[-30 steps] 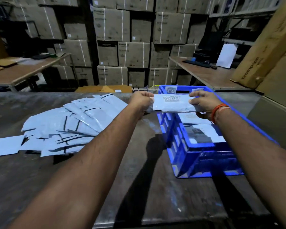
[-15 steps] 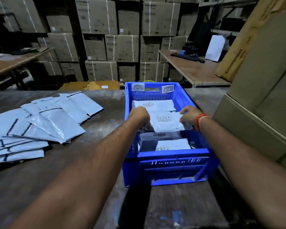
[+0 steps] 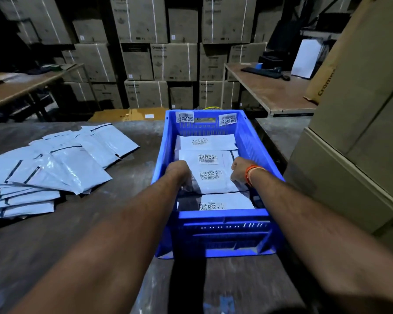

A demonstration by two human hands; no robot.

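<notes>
Head view: my left hand (image 3: 178, 175) and right hand (image 3: 238, 172) both grasp the packet (image 3: 210, 184) by its side edges, inside the crate (image 3: 222, 215). Looks light, floppy, slick; I'd hold both edges.

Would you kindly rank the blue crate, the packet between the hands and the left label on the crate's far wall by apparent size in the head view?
1. crate
2. packet, gripped by the left hand and right hand
3. left label, smallest, though farthest away
</notes>
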